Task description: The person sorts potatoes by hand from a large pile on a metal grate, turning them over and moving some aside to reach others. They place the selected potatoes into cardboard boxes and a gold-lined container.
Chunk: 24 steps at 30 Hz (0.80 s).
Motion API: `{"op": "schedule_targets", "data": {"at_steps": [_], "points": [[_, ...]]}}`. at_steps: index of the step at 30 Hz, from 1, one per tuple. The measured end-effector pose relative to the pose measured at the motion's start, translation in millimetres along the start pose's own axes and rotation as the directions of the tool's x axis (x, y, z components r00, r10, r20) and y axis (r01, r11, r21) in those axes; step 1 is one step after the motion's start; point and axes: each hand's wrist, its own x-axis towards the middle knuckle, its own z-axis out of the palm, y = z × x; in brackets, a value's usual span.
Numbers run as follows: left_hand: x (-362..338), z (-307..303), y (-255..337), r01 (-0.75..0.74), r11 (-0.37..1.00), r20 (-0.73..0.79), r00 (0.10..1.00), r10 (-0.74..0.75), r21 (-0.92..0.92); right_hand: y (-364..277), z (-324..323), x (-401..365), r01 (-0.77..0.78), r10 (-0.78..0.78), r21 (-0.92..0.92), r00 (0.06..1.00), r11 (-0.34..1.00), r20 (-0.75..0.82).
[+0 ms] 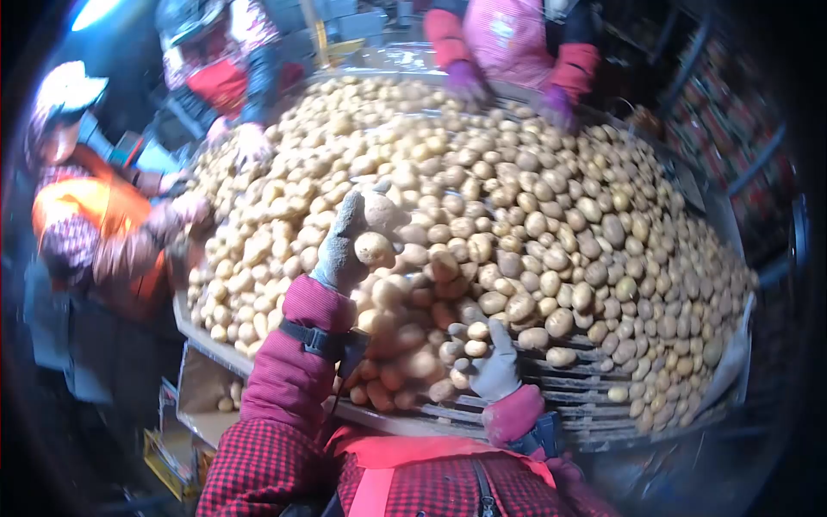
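Note:
A broad heap of potatoes (534, 224) covers a slatted metal table (577, 379). My left hand (345, 246), in a grey glove, is raised over the middle of the heap, its fingers around potatoes (373, 248). Nearer the front edge, my right hand (496, 366), in a pale glove, has its fingers curled beside small potatoes (475, 347) and touches them. Below my left hand, the potatoes look blurred. Both forearms wear dark red sleeves with black straps at the wrists.
At the far side, a person's purple-gloved hands (558, 108) rest on the heap. Two people stand at the left, their gloved hands (251, 145) among the potatoes. A cardboard box (207, 383) is under the table's front left. Filled net sacks (724, 112) lie at the right.

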Motion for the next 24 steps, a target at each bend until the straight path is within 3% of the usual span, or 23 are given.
{"op": "schedule_targets", "data": {"at_steps": [1, 3, 5, 6, 7, 9, 10, 13, 17, 18, 19, 20, 21, 22, 23, 24], "points": [[-15, 3, 8, 0.019, 0.969, -0.041, 0.999, -0.03, -0.244, 0, 4, -2, 0.014, -0.015, -0.021, 1.0, 1.0, -0.017], [-45, -9, 8, -0.084, 0.985, -0.181, 0.982, 0.056, -0.153, 0, -2, -1, -0.011, 0.012, -0.021, 1.0, 1.0, 0.028], [-82, -30, 6, -0.124, 0.982, -0.255, 0.963, 0.083, -0.146, 3, -6, 2, 0.015, -0.018, -0.048, 0.998, 0.999, -0.062], [-104, -28, 14, -0.15, 0.982, -0.36, 0.927, 0.1, -0.115, 5, -5, 1, 0.026, -0.035, -0.083, 0.993, 0.996, -0.109], [-128, -51, 5, -0.144, 0.975, -0.351, 0.933, 0.076, -0.171, 6, 1, -1, 0.028, -0.046, -0.123, 0.988, 0.992, -0.149], [-180, -51, 11, -0.214, 0.965, -0.509, 0.854, 0.108, -0.153, 8, 9, -4, 0.004, -0.005, -0.079, 1.0, 0.997, -0.006], [-207, -68, 0, -0.26, 0.939, -0.528, 0.842, 0.108, -0.223, 13, 16, -5, -0.021, 0.02, -0.087, 1.0, 0.996, -0.018], [-284, -74, -9, -0.41, 0.903, -0.749, 0.638, 0.181, -0.131, 25, 31, -5, -0.048, 0.06, -0.223, 0.997, 0.974, 0.046], [-384, -78, -22, -0.408, 0.911, -0.948, 0.26, 0.186, 0.066, 56, 75, 2, -0.038, 0.063, -0.343, 0.996, 0.938, 0.061], [-406, -69, -19, -0.541, 0.84, -0.964, 0.246, 0.104, -0.047, 53, 69, 14, -0.032, 0.132, -0.367, 0.959, 0.93, 0.251], [-436, -79, -32, -0.391, 0.905, -0.967, 0.116, 0.228, 0.167, 54, 74, 21, -0.043, 0.155, -0.408, 0.957, 0.912, 0.246], [-466, -90, -46, -0.186, 0.921, -0.939, -0.019, 0.344, 0.342, 61, 89, 20, -0.158, 0.265, -0.336, 0.916, 0.929, 0.302], [-493, -93, -50, -0.313, 0.905, -0.955, -0.165, 0.249, 0.29, 68, 102, 17, -0.278, 0.362, -0.266, 0.86, 0.923, 0.36], [-499, -72, -32, -0.422, 0.854, -0.946, -0.243, 0.215, 0.303, 71, 105, 20, -0.266, 0.375, -0.307, 0.842, 0.914, 0.387], [-525, -82, -34, -0.432, 0.824, -0.914, -0.332, 0.232, 0.367, 74, 105, 23, -0.254, 0.388, -0.343, 0.826, 0.904, 0.41], [-553, -73, -43, -0.394, 0.866, -0.927, -0.327, 0.182, 0.309, 77, 102, 27, -0.238, 0.395, -0.372, 0.81, 0.897, 0.434]]}}
